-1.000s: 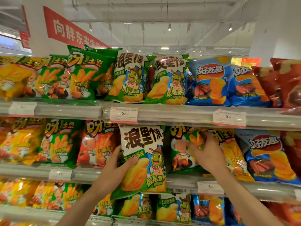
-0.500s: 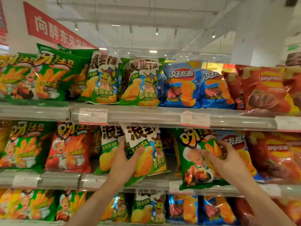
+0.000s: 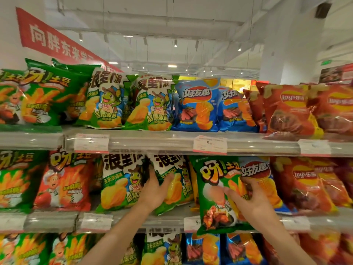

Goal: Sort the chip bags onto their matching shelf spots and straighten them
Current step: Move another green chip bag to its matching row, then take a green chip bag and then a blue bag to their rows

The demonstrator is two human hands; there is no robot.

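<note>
On the middle shelf my left hand (image 3: 155,190) grips a green-and-white frog chip bag (image 3: 172,180), which stands tilted beside a matching frog bag (image 3: 119,184) to its left. My right hand (image 3: 248,199) holds a green fries bag (image 3: 212,190) by its right side. That bag hangs over the shelf's front edge, in front of a blue chip bag (image 3: 257,173).
The top shelf (image 3: 152,142) carries green fries bags, frog bags (image 3: 152,104), blue bags (image 3: 198,106) and red Lay's bags (image 3: 286,109). On the middle shelf stand an orange-red fries bag (image 3: 65,180) at left and red Lay's bags (image 3: 305,184) at right. More bags fill the lower shelf.
The view has swung right. My left hand has pushed the frog bag up and back onto the middle shelf. My right hand has pulled the green fries bag forward, off the shelf row.
</note>
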